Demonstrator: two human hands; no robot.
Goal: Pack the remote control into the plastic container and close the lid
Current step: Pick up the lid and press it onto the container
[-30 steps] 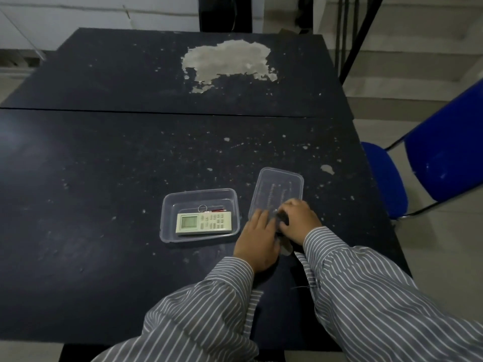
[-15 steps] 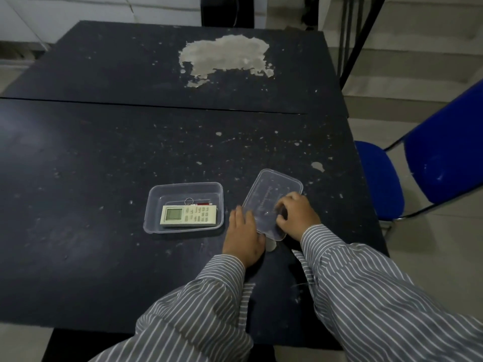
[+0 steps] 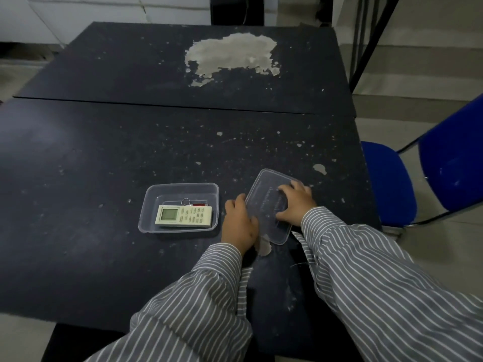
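1. Clear plastic lid [image 3: 269,205] pinned flat on table [image 3: 78,165]: right hand [image 3: 296,203] fingers spread on top, left hand [image 3: 239,226] curled at its 9 o'clock edge. Lift grip: cannot tell.
2. Remote [image 3: 183,216] already in box [image 3: 180,188], at lid's 9 o'clock.
3. Step: lid pickup. Next: raise, square it, press down.
4. Forearms converge from 6 o'clock.

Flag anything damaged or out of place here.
The table has a big patch of peeled coating at its far side, with small chips around. The lid lies askew beside the container, under both hands.
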